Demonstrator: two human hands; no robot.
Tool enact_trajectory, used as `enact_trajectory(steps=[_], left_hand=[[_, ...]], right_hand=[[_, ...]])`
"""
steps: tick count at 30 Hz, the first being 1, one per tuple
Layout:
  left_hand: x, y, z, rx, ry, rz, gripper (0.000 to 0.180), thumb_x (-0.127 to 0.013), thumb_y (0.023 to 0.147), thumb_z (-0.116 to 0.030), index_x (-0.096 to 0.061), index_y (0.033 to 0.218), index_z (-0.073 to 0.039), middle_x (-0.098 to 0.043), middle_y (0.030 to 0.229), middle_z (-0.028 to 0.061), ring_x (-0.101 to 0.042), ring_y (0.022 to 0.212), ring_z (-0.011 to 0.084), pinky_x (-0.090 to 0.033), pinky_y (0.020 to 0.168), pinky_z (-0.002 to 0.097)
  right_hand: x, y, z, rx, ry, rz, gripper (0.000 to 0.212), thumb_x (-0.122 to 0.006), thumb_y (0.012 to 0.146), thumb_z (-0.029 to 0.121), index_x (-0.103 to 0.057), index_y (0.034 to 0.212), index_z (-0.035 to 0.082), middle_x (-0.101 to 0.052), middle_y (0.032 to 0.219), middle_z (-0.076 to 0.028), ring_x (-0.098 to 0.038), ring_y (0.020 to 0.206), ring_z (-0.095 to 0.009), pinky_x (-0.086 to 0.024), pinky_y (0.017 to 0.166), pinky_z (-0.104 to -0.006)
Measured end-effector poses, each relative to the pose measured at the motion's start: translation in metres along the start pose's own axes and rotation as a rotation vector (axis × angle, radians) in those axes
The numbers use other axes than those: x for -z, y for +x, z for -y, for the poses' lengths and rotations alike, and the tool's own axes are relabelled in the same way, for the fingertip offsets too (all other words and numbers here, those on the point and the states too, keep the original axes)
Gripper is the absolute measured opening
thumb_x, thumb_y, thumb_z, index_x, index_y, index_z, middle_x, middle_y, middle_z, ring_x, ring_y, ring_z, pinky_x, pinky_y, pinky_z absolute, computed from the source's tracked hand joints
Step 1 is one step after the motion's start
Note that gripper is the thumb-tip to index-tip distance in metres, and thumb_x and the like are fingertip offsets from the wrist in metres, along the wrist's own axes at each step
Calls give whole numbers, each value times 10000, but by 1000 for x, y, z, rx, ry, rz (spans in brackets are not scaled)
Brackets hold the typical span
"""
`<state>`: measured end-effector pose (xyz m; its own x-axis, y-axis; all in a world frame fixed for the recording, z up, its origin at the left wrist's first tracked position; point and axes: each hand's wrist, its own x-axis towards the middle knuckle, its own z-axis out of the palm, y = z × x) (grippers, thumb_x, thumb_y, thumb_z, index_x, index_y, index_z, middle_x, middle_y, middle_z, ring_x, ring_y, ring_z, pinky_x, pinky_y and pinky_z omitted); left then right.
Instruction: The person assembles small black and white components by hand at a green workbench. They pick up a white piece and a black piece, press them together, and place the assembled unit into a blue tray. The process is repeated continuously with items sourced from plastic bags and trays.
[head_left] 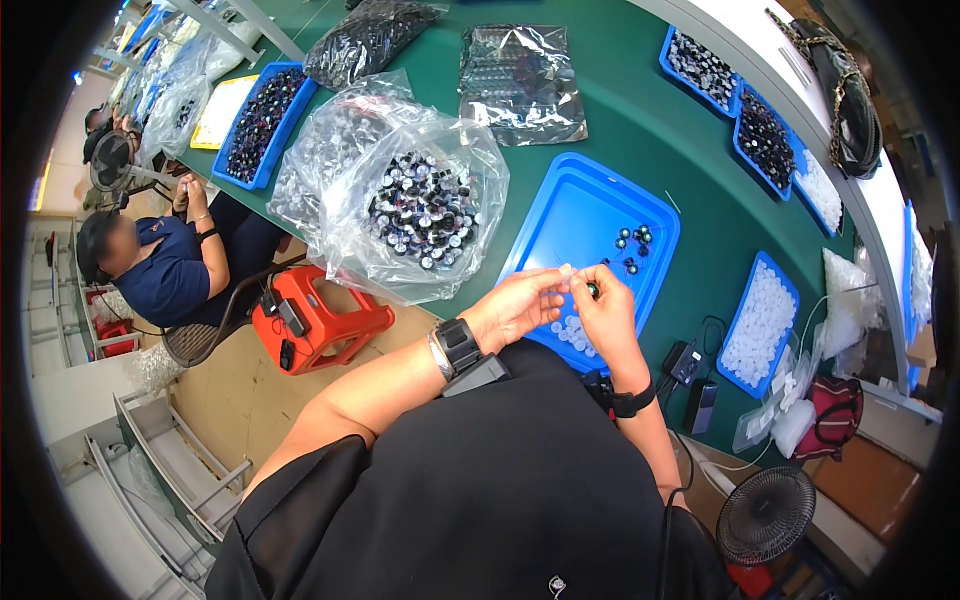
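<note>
Both hands meet above the near part of a blue tray (535, 215). My right hand (608, 318) is closed on a small shiny dark-green round part (593, 290). The fingertips of my left hand (512, 312) pinch together against those of my right; what they hold is too small to make out, though a pale speck shows there. Several similar dark round parts (630, 262) with thin leads lie at the tray's right side. Small white translucent pieces (575, 335) sit at its near end, partly hidden by my hands.
Left of the tray stands an open clear bag (425, 215) of black-and-clear parts. A blue tray of white pieces (758, 325) and a black power adapter (682, 362) are to the right. Beyond are a flat dark bag (525, 85) and more filled trays. A co-worker (175, 255) sits left, near a red stool (318, 320).
</note>
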<state>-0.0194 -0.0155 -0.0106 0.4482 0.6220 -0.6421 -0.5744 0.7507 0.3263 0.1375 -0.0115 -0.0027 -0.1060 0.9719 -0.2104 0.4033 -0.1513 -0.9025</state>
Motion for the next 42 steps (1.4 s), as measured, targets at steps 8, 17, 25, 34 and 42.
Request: enact_trajectory(steps=[8,17,25,34,42], left_hand=[[6,3,1,-15,-58,42,164,-572,924,-238,-602,937,-77,-588,788,-9,-556,710,87,-469,631,240],[7,4,0,2,-71,46,154,-570,925,-224,-608,935,-75,-585,775,-8,-555,706,94,-470,632,241],[1,2,-1,-111,126,-2,150,-607,904,-201,-613,957,-61,-576,785,-25,-549,697,62,-484,662,222],[-1,-1,-5,-181,306,-26,261,-644,880,-190,-607,1076,-21,-637,905,19,-591,767,77,-480,694,209],[0,4,1,-332,527,-70,304,-654,858,-146,-597,1105,22,-657,926,52,-593,798,78,-461,679,211]], right_hand=[[-1,0,-4,-52,151,40,81,-583,873,79,-594,834,9,-566,648,6,-506,567,-46,-395,490,-233],[-1,1,-13,-18,79,35,90,-583,856,82,-594,810,6,-571,649,5,-465,561,-43,-380,498,-233],[-2,5,0,-109,237,62,86,-571,887,71,-601,884,-9,-604,724,-26,-588,640,-97,-478,560,-232],[0,6,-14,-131,344,131,93,-574,888,31,-593,960,-24,-646,855,-79,-645,740,-136,-524,659,-247],[-6,4,-13,-28,449,33,155,-571,897,49,-535,1032,-19,-634,905,-100,-635,791,-148,-538,707,-273]])
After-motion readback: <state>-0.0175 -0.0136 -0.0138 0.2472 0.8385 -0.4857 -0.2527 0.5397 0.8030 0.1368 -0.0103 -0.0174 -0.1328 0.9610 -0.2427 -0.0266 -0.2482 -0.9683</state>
